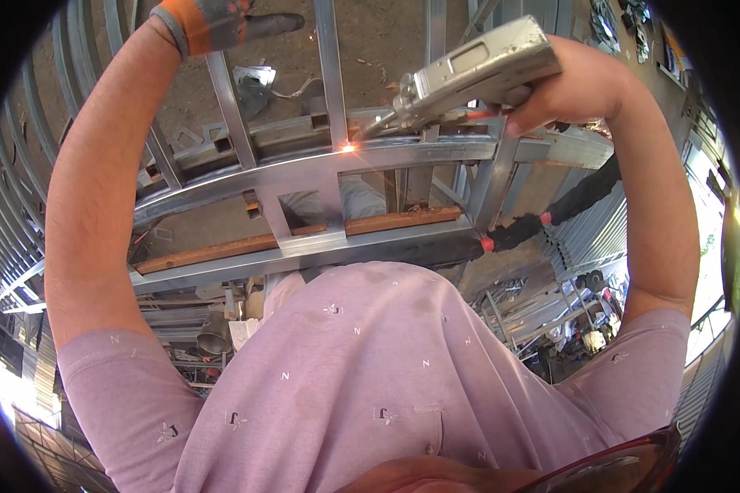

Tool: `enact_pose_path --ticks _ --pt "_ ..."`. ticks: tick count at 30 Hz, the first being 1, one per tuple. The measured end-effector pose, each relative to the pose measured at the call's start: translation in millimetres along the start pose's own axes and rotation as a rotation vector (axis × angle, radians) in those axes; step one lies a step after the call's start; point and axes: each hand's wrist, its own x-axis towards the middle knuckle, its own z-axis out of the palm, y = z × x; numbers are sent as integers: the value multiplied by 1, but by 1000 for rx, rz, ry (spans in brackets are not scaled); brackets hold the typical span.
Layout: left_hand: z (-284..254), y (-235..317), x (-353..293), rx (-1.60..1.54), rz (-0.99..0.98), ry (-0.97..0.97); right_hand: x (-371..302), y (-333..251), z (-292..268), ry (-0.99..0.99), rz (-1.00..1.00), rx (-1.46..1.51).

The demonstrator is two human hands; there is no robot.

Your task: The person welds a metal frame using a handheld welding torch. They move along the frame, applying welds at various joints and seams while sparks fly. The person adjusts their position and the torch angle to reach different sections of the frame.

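Head cam: the right hand [580,86], bare, is wrapped tight round a silver handheld welding gun [477,70], fingers curled under the body. The gun's nozzle [378,125] slants down-left and its tip sits just beside a bright orange spark [349,148] on the top edge of a curved galvanised steel rail [304,172].

The left hand [210,23] wears a grey & orange work glove and is up at the top of the pic, resting on or against an upright steel bar [230,103] of the frame; part of it is cut off at the edge, so can't tell if it's open or clenched.

The rail belongs to a steel-tube frame w/ several verticals [330,57] running up from it. A short square post [333,209] drops from the rail to a lower cross-member [304,251]. A wooden batten [304,234] lies along that lower member, touching it.

A black hose w/ red bands [543,220] runs from right of the frame toward centre. Corrugated metal sheets [592,238] lie lower right; more sheeting curves along the left rim. The person's pink patterned T-shirt [370,361] fills the lower half.
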Motion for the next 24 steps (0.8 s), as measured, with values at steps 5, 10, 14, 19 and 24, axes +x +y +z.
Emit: enact_pose_path --ticks 5,10,14,19,24 --pt "-1 2 0 -25 -25 3 -1 -5 1 1 4 -17" --pt "1 -1 -3 -22 -8 18 5 -9 7 0 -20 -34" --pt "-1 0 -1 -2 -18 0 6 -11 10 -1 -28 -37" --pt "-2 3 -2 -8 -30 5 7 -12 13 -2 -35 -40" --pt "-3 3 -2 4 -45 -10 9 -12 15 3 -38 -40"
